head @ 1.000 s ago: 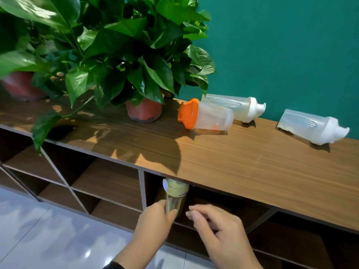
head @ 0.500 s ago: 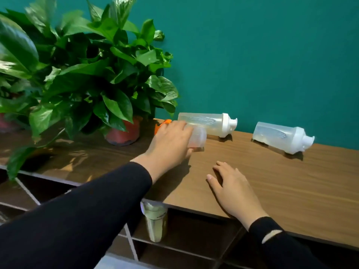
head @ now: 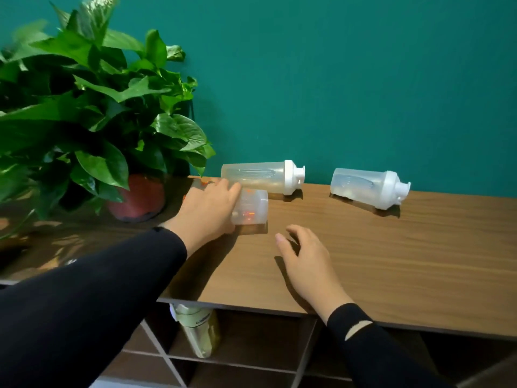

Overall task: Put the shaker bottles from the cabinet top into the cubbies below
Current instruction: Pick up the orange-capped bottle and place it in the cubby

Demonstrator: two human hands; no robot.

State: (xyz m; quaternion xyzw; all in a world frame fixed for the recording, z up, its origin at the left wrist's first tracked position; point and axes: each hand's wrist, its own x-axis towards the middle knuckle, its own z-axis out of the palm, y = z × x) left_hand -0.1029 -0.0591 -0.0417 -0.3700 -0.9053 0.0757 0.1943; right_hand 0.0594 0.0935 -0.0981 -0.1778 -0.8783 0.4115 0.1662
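Note:
My left hand [head: 208, 210] wraps the clear orange-lidded shaker bottle [head: 250, 211], which lies on its side on the wooden cabinet top [head: 391, 253]; its orange lid is mostly hidden behind my fingers. My right hand [head: 305, 259] rests open on the wood just right of it, holding nothing. Two clear shaker bottles with white lids lie on their sides near the wall: one [head: 263, 176] right behind my left hand, the other [head: 369, 187] farther right. A yellowish-green bottle [head: 200, 330] stands upright in a cubby below the front edge.
A large leafy plant in a red pot [head: 137, 200] stands on the cabinet top close to the left of my left hand. The teal wall [head: 335, 79] backs the cabinet. Open cubbies [head: 251, 337] with slanted dividers lie below the front edge.
Both hands came up from the cubby with the green bottle to the cabinet top. My left hand has closed around the orange-lidded bottle and my right hand has settled on the wood.

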